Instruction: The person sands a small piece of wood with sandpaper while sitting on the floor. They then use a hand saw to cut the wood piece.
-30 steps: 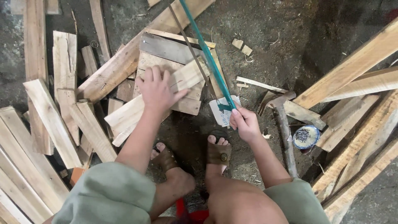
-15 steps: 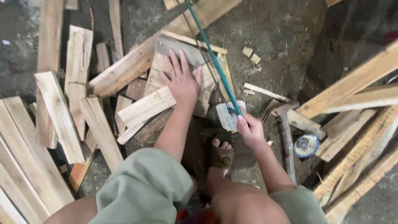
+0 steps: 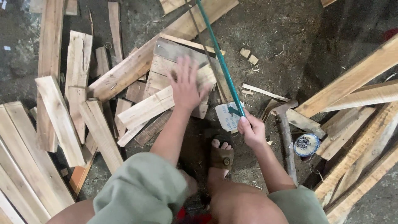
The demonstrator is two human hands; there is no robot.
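Observation:
My right hand point(image 3: 250, 129) grips the handle of a green-framed bow saw point(image 3: 218, 58) whose frame and blade run up and away across a pile of short wooden boards. My left hand point(image 3: 186, 86) hovers flat over that pile with fingers spread, above a pale plank point(image 3: 147, 108) and a greyer board point(image 3: 178, 52); I cannot tell if it touches them. My sandalled foot point(image 3: 221, 157) rests on the dirt just below the saw handle.
Long planks point(image 3: 356, 76) lie at the right, more boards point(image 3: 54, 120) are stacked at the left. A hammer point(image 3: 285, 124) and a small round blue-and-white tin point(image 3: 306, 144) lie on the dirt to the right of my right hand. Wood offcuts point(image 3: 248, 55) are scattered about.
My left hand has moved up and right across the boards, from the lower plank toward the grey board. The right hand has kept its grip on the saw.

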